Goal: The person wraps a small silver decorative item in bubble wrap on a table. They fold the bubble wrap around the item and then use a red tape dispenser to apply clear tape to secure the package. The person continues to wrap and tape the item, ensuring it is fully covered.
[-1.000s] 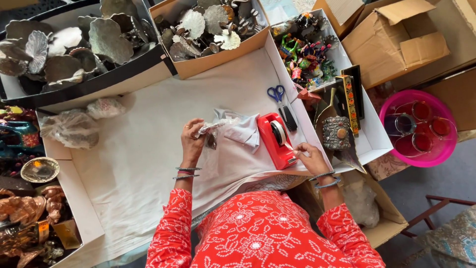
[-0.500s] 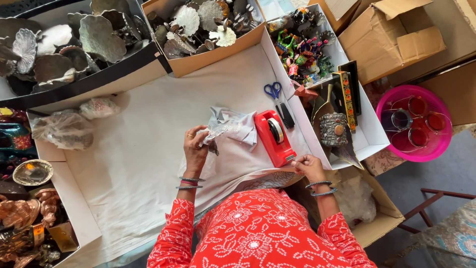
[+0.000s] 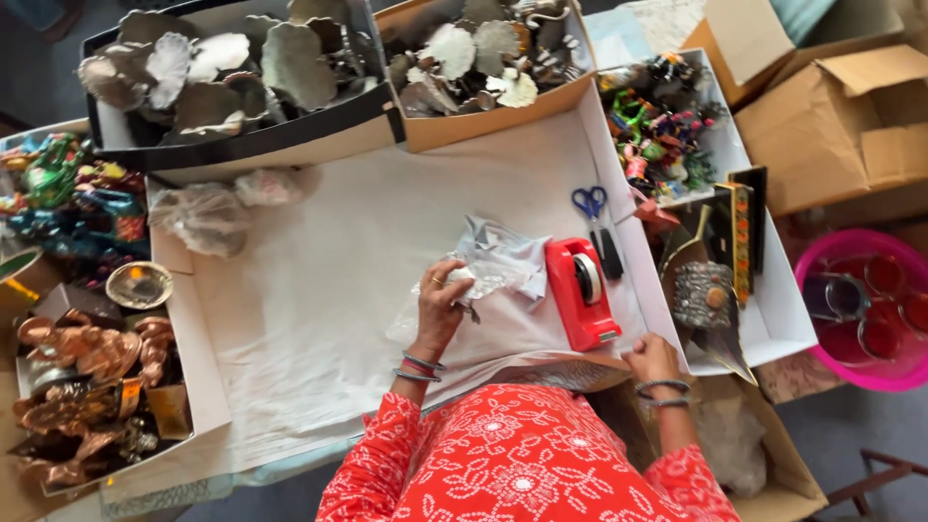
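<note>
My left hand [image 3: 440, 304] holds a small item wrapped in clear plastic [image 3: 476, 280] over a white sheet [image 3: 329, 290], beside a crumpled grey paper [image 3: 507, 253]. My right hand [image 3: 653, 358] rests near the front edge, just below a red tape dispenser [image 3: 578, 292], with fingers curled; whether it grips anything is unclear. Blue-handled scissors [image 3: 592, 208] lie behind the dispenser.
Boxes of silver leaf-shaped metal pieces [image 3: 242, 68] stand at the back. Copper figurines [image 3: 77, 387] fill a box at left. A tray of colourful figures [image 3: 657, 126], cardboard boxes [image 3: 841, 106] and a pink tub [image 3: 865, 309] sit at right. A plastic bag [image 3: 203, 217] lies on the sheet.
My left hand keeps the wrapped item, shifted slightly. My right hand has drawn down from the dispenser's lower end toward the front edge.
</note>
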